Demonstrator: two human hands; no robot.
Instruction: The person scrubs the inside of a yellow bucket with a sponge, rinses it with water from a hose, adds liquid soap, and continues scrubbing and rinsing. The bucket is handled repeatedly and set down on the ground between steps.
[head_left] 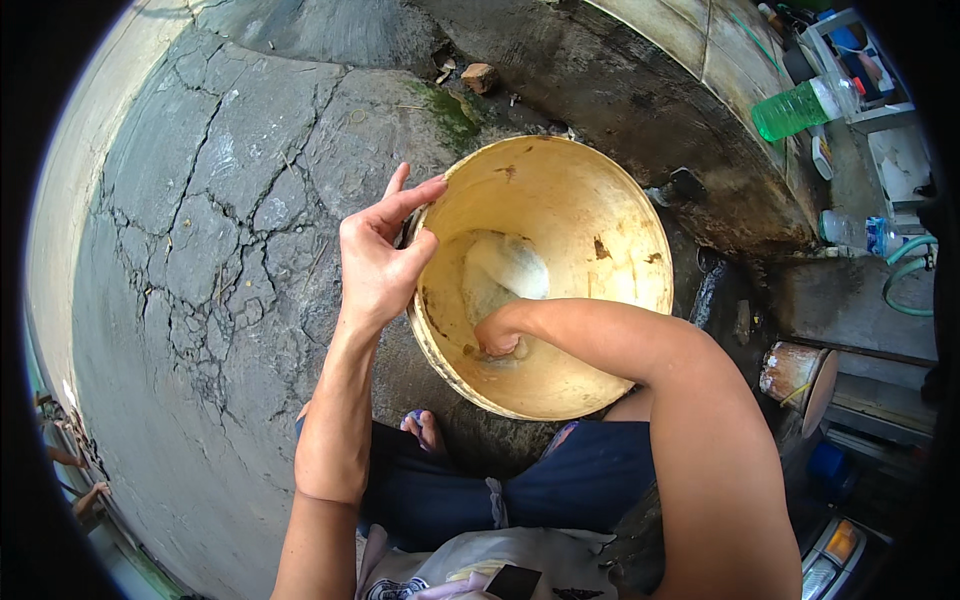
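A large yellowish tub (610, 230), stained brown in places, tilts toward me between my knees. A little cloudy liquid with white foam (510, 265) lies at its bottom. My left hand (385, 245) grips the tub's left rim, with the thumb inside it and some fingers lifted. My right arm reaches over the near right rim. Down inside, my right hand (500, 335) is closed with its fingers curled against the inner wall near the bottom. What it holds, if anything, is hidden.
Cracked grey concrete (220, 200) spreads to the left. A brick piece (480, 77) lies beyond the tub. On the right are a bottle of green liquid (790, 112), a clear bottle (845, 228), a green hose (905, 275) and a rusty white can (790, 375). A pipe (680, 188) juts toward the tub.
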